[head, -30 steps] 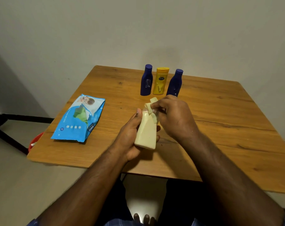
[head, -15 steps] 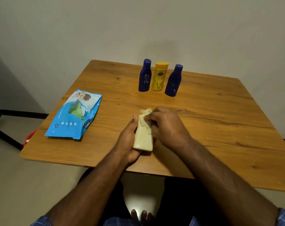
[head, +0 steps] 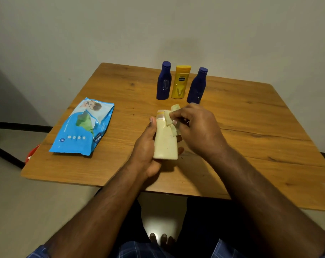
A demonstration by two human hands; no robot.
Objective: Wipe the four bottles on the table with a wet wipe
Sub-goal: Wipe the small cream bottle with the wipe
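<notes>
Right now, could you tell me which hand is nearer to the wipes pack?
Left. The left hand holds the cream bottle just right of the wipes pack; the right hand is beyond that bottle, farther away.

A single head-worn wide-angle view looks forward and steeply down from the seated person's side of the wooden table (head: 251,127). Both forearms rise from the bottom edge, the hands sit close at centre, the table's far edge and the wall (head: 158,25) lie beyond, and floor shows at left.
</notes>
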